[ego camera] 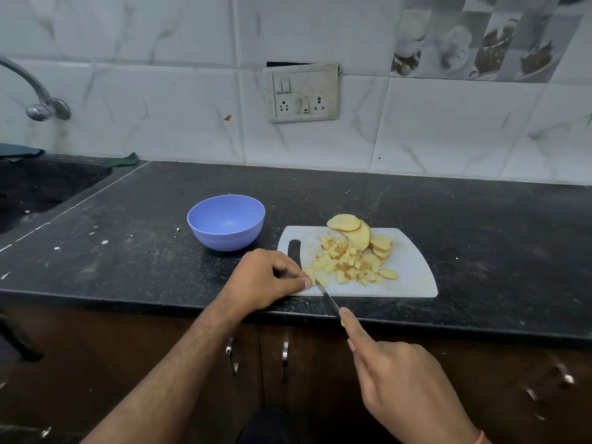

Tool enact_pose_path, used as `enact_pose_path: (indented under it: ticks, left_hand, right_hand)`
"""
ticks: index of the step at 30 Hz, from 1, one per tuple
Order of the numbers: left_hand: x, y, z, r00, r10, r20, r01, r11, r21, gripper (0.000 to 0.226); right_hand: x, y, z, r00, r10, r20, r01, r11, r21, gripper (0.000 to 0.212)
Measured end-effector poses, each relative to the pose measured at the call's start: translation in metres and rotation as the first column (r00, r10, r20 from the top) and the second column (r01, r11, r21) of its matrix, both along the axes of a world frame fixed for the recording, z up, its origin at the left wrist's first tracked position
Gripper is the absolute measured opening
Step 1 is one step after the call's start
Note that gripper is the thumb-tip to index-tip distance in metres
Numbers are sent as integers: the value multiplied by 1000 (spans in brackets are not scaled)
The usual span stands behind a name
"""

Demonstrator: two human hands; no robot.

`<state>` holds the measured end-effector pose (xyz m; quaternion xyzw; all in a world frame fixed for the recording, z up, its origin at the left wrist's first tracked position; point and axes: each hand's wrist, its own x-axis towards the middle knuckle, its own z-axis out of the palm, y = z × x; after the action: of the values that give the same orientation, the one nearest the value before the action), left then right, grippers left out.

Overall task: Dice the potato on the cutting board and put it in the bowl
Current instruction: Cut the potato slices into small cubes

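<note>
A white cutting board (413,274) lies on the dark counter. On it sits a heap of diced potato (347,265), with several uncut potato slices (358,232) stacked at its far side. My right hand (394,376) grips a small knife (326,296), index finger along its back, the blade tip at the near-left pieces. My left hand (266,280) has curled fingers and pinches a potato piece at the board's left edge beside the blade. The blue bowl (205,229) stands left of the board and holds nothing.
A sink (38,193) is sunk into the counter at the far left, with a tap (35,100) above it. A switch and socket plate (301,92) is on the tiled wall. Cabinet doors with metal handles (285,357) are below the counter edge.
</note>
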<state>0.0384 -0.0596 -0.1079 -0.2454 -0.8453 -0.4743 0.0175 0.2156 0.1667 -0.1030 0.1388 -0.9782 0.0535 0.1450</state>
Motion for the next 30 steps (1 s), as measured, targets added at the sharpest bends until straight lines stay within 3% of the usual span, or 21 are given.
enact_pose_path:
  ticks: [5,13,19,24,30]
  left_hand:
    - [-2,-2,0,1000,1,-9,-2,999,-40,8]
    - [0,-1,-1,998,21,-55,-25,996,-81,11]
    - [-2,1,-3,995,51,-88,-59,994,-93,11]
    - [-5,11,2,995,50,-87,-60,990,-126,9]
    - [-12,35,20,990,19,-142,-43,986,-164,9]
  right_hand:
    - [4,22,0,1000,6,-10,-7,999,-34,70]
    - [-30,54,9,994,-75,-82,42,936,-349,45]
    - [-80,100,19,989,-146,4,111,739,-665,24]
    - [-105,114,22,989,-130,70,117,399,-909,20]
    - [-109,117,18,990,-98,98,128,383,-915,16]
